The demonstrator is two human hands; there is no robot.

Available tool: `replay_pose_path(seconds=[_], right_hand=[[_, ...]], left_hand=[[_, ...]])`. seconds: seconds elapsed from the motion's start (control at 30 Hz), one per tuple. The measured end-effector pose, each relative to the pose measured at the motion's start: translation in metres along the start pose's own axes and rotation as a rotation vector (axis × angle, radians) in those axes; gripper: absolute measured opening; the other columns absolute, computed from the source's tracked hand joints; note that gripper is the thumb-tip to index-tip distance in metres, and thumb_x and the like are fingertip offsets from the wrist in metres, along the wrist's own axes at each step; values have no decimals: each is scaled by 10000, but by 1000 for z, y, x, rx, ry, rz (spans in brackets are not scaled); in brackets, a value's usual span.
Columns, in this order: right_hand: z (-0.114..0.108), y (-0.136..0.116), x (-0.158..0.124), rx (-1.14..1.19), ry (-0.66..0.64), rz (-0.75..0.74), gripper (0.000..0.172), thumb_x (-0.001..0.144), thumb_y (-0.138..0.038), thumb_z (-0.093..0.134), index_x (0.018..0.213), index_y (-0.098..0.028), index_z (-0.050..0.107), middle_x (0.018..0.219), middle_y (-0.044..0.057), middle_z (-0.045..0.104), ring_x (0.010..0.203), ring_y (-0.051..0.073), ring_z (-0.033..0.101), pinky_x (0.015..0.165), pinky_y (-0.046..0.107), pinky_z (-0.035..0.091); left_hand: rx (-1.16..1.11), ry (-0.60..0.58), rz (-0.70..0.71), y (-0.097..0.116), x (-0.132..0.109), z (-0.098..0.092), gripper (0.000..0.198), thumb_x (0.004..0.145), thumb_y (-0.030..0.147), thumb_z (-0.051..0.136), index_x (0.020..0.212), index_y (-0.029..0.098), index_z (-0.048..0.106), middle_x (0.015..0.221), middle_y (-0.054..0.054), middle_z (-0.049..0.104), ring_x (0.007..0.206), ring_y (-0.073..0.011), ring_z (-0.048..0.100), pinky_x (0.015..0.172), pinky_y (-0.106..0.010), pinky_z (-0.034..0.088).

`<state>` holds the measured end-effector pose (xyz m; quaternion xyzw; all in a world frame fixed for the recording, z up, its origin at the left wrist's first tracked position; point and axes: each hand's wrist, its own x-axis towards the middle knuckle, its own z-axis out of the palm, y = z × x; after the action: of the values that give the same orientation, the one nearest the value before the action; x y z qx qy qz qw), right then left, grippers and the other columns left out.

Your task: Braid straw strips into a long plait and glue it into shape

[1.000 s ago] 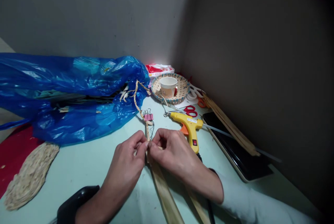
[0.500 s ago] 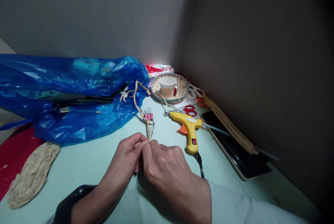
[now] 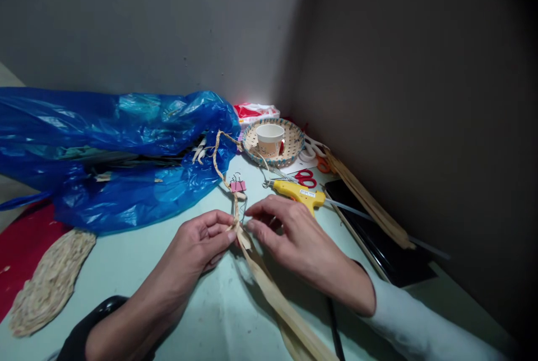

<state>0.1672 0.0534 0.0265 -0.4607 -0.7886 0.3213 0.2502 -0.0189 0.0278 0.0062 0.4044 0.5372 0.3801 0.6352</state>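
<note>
A thin braid (image 3: pixel 219 166) of dried plant fibre curves from the blue bag down to my hands. My left hand (image 3: pixel 204 240) pinches its lower end between thumb and fingers. From that spot long, flat pale strips (image 3: pixel 275 296) run down toward the lower right. My right hand (image 3: pixel 290 229) is just right of the braid, thumb and forefinger apart, with no strip visibly held. A pink binder clip (image 3: pixel 237 185) is beside the braid, a little beyond my hands. The yellow glue gun (image 3: pixel 300 193) lies behind my right hand, its handle mostly hidden.
A blue plastic bag (image 3: pixel 138 193) fills the back left. A woven basket (image 3: pixel 294 153) holds a paper cup (image 3: pixel 269 142). Red-handled scissors (image 3: pixel 306 178) and a dark tablet-like slab (image 3: pixel 390 254) lie at right. An oval braided piece (image 3: pixel 52 282) rests at left.
My right hand has let go of the braid's end and moved right, its fingers parting. Long strips now show below the braid. My left hand keeps its pinch.
</note>
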Motion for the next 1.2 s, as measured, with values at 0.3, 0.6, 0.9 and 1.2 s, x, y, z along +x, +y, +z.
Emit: replay_pose_path(seconds=[0.3, 0.6, 0.9, 1.2], right_hand=[[20, 6, 8, 676, -326, 235, 92, 914, -213, 508, 857, -151, 544, 679, -4, 583, 601, 114, 551, 609, 236, 434], [16, 8, 4, 259, -189, 80, 143, 888, -257, 561, 795, -167, 622, 694, -21, 594, 662, 110, 507, 573, 226, 317], [16, 11, 12, 370, -238, 169, 193, 870, -309, 566, 756, -159, 610, 622, -40, 504, 585, 89, 424, 527, 221, 288], [26, 13, 7, 220, -94, 134, 161, 860, -296, 558, 749, -180, 543, 668, -26, 538, 627, 111, 439, 550, 241, 265]], left_hand=[[30, -33, 13, 5, -3, 4, 319, 758, 300, 703, 1001, 225, 510, 658, 37, 609, 527, -94, 460, 494, -211, 237], [169, -47, -3, 7, 2, 0, 277, 775, 365, 675, 902, 183, 509, 585, 57, 567, 444, -44, 279, 438, -205, 139], [218, -59, -14, 2, 5, -4, 243, 794, 390, 676, 870, 195, 553, 570, 92, 423, 490, -69, 266, 464, -218, 158], [226, -25, 22, 4, -2, 1, 203, 835, 380, 656, 897, 206, 572, 715, 41, 567, 609, -101, 443, 541, -220, 307]])
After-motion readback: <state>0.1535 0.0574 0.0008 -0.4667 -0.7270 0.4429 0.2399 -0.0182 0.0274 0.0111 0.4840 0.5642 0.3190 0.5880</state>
